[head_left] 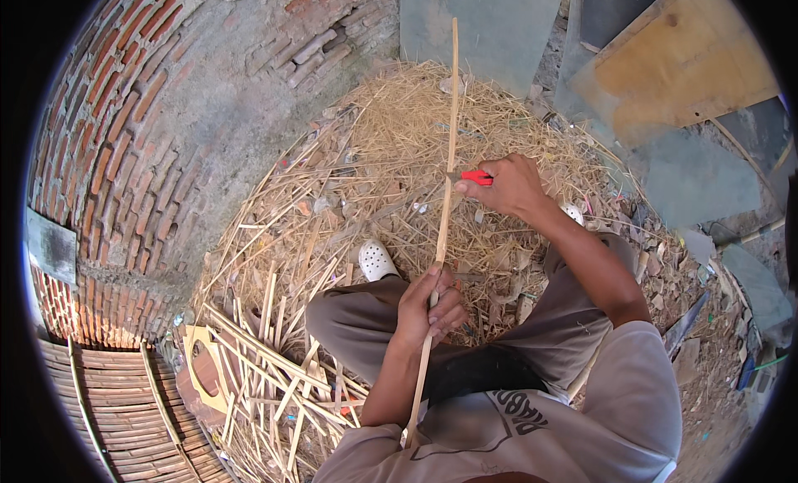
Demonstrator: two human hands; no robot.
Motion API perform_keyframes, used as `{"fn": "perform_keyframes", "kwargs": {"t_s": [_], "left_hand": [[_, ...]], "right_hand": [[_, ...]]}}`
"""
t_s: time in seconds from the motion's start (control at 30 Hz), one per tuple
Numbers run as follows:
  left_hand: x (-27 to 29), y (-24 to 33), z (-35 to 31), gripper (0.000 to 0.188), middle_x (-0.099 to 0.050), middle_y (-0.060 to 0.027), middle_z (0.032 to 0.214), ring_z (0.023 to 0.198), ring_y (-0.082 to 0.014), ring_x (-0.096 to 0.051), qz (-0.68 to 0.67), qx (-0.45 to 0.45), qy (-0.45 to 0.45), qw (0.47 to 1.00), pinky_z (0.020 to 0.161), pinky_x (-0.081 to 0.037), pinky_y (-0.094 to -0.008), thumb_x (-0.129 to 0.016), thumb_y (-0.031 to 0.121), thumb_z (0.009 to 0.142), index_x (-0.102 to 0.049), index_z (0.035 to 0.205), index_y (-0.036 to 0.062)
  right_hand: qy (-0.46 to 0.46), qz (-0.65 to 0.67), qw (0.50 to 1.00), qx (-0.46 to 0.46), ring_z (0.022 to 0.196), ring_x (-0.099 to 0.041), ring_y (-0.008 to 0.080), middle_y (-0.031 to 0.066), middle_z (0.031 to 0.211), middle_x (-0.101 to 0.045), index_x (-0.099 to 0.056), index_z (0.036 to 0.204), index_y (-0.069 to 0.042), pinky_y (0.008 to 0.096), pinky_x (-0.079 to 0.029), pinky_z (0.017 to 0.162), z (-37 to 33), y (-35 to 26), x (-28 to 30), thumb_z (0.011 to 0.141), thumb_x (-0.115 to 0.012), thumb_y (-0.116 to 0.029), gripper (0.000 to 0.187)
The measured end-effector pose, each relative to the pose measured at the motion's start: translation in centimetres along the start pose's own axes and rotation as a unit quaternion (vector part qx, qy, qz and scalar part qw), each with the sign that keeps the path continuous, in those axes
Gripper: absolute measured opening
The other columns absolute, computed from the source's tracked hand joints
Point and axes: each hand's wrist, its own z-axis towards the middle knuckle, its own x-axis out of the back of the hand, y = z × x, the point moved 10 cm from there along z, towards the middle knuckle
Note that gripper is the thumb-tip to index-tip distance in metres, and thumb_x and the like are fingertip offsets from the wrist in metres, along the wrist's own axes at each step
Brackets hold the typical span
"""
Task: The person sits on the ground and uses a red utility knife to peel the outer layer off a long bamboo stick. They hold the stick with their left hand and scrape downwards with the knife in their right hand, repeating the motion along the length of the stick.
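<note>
I sit cross-legged on the ground. My left hand grips a long thin bamboo strip near its lower part, over my knee; the strip runs from my chest up and away across the straw. My right hand is closed on a red-handled knife, whose blade end touches the strip partway up. The strip's lower end rests against my shirt.
A heap of straw and bamboo shavings covers the ground ahead. Cut bamboo slats lie at my left. A brick wall curves on the left, stacked bamboo poles at lower left, a wooden board at upper right. My white clog shows.
</note>
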Motion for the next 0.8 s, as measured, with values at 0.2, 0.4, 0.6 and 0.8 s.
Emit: {"fn": "perform_keyframes", "kwargs": {"t_s": [0.2,0.4,0.6,0.8], "left_hand": [[0.4,1.6,0.9,0.031,-0.027,0.0063,0.043,0.030,-0.0081,-0.020,-0.070,0.016,0.022,0.997,0.040,-0.022,-0.0238,-0.036,0.038,0.101,-0.043,0.079,0.0166],[0.5,1.2,1.3,0.032,-0.028,0.0058,0.043,0.031,-0.0083,-0.022,-0.104,0.008,0.017,0.994,0.041,-0.024,-0.0235,-0.034,0.037,0.102,-0.045,0.079,0.0171],[0.4,0.8,1.5,0.031,-0.028,0.0062,0.043,0.031,-0.0075,-0.022,-0.102,0.020,0.016,0.994,0.041,-0.024,-0.0233,-0.033,0.036,0.102,-0.046,0.080,0.0177],[0.0,-0.4,0.0,0.030,-0.028,0.0066,0.044,0.032,-0.0069,-0.022,-0.106,0.045,-0.018,0.993,0.042,-0.024,-0.0226,-0.032,0.036,0.103,-0.042,0.081,0.0175]], "right_hand": [[-0.013,0.051,0.993,0.103,0.047,-0.059,0.0306,0.0104,0.050,-0.057,-0.062,0.058,-0.009,0.0400,-0.046,0.048,-3.3,-6.0,-0.9,0.070,-0.066,-0.069,0.061],[-0.057,0.033,0.994,0.088,0.047,-0.060,0.0283,0.0092,0.051,-0.058,-0.060,0.055,-0.010,0.0389,-0.046,0.047,-3.4,-5.7,-2.2,0.067,-0.068,-0.070,0.061],[-0.015,0.015,0.992,0.128,0.047,-0.059,0.0273,0.0082,0.051,-0.058,-0.058,0.053,-0.010,0.0384,-0.046,0.048,-2.7,-5.4,-1.7,0.061,-0.069,-0.073,0.065],[0.033,-0.031,0.998,0.041,0.052,-0.062,0.0289,0.0103,0.052,-0.059,-0.065,0.058,-0.010,0.0402,-0.048,0.052,0.7,-0.4,-0.6,0.067,-0.058,-0.080,0.071]]}}
